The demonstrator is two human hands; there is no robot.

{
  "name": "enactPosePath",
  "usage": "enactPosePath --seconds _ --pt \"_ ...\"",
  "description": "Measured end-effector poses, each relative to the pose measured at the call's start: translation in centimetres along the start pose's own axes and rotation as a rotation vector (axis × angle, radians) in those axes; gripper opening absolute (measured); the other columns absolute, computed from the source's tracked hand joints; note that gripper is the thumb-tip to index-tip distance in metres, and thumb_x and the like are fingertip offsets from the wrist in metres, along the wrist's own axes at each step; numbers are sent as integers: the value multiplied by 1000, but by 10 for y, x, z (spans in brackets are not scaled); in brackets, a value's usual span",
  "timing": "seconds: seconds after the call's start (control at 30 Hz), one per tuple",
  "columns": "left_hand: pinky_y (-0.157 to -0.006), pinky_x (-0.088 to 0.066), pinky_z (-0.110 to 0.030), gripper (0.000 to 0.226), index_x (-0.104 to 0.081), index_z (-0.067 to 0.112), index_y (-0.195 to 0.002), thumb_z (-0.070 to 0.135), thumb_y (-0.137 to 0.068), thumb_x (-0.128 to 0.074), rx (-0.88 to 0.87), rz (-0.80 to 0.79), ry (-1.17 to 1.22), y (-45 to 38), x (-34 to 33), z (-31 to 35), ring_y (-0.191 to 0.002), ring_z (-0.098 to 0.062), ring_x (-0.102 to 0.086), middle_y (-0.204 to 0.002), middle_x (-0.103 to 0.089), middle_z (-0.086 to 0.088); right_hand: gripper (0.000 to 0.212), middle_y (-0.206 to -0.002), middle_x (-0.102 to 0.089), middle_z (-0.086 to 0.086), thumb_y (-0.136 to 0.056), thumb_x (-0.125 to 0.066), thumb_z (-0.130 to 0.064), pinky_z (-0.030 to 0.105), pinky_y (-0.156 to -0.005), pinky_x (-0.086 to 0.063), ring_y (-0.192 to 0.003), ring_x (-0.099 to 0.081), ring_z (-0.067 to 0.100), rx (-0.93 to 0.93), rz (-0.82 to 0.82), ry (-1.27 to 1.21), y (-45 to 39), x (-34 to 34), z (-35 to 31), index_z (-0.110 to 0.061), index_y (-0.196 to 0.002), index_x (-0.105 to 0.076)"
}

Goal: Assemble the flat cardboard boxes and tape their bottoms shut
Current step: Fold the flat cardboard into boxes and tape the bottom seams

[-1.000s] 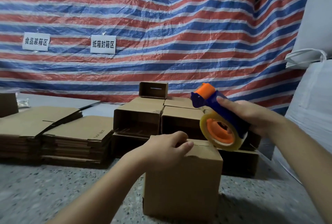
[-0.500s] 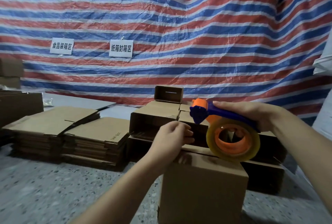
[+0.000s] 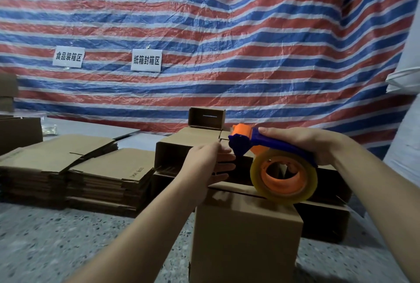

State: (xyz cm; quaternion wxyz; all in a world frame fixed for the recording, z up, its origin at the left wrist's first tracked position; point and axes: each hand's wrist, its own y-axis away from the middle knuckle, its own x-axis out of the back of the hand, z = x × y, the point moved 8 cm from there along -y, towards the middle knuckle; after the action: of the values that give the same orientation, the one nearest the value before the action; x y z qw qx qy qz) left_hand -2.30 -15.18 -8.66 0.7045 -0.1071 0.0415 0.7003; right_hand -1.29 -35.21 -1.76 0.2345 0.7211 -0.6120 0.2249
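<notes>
An assembled cardboard box [image 3: 245, 237] stands on the floor right in front of me, its closed flaps facing up. My right hand [image 3: 302, 144] grips the blue handle of an orange and blue tape dispenser [image 3: 272, 160]. Its clear tape roll [image 3: 284, 180] touches the box's top near the far right edge. Beside the dispenser's nose, my left hand [image 3: 209, 164] hovers above the far left edge of the box top with its fingers stretched out straight.
Stacks of flat cardboard boxes [image 3: 79, 173] lie to the left on the speckled floor [image 3: 56, 237]. Several assembled boxes [image 3: 186, 146] are piled behind the near box, against a striped tarp wall [image 3: 227, 44]. A white sack [image 3: 406, 123] stands at the right.
The dispenser has tipped from angled to nearly level, its roll still at the box top. My left hand has lifted off the box's flap and uncurled its fingers toward the dispenser's nose.
</notes>
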Motion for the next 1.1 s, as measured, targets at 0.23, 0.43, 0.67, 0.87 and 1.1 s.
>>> enactPosePath --seconds 0.23,0.43,0.67,0.87,1.1 --pt "-77 -59 -37 26 -70 12 -103 35 -93 -63 16 -4 -14 -2 -1 2 -80 -17 -75 -86 -77 -3 76 -83 -78 7 -60 -67 -73 22 -50 -54 -63 -73 15 5 0 40 1 -1 -3 -14 -107 -67" --pt "-76 -51 -34 15 -68 15 -94 21 -98 -55 19 76 18 5 -7 -8 -74 -10 -71 -75 -75 3 79 -82 -78 6 -59 -67 -73 22 -50 -53 -62 -73 15 -20 -15 51 0 0 -2 -14 -110 -66" --pt "-71 -50 -31 26 -64 13 -79 19 -99 -49 -30 251 33 5 1 -15 -69 -13 -57 -72 -61 -2 78 -87 -78 5 -60 -64 -76 26 -58 -56 -67 -74 15 -66 -33 221 -5 2 -15 -19 -114 -63" --pt "-77 -58 -38 20 -53 9 -93 20 -102 -41 110 377 294 4 12 -24 -65 -17 -54 -79 -53 -6 75 -85 -78 7 -60 -68 -72 26 -53 -55 -64 -74 16 -141 -30 278 3 19 -3 -17 -112 -63" --pt "-76 -60 -40 19 -59 5 -95 18 -101 -46 74 349 317 -1 21 -19 -60 -14 -56 -73 -55 -6 83 -90 -78 8 -59 -70 -73 27 -56 -54 -68 -72 18 -170 -35 248 1 16 4 -15 -118 -63"
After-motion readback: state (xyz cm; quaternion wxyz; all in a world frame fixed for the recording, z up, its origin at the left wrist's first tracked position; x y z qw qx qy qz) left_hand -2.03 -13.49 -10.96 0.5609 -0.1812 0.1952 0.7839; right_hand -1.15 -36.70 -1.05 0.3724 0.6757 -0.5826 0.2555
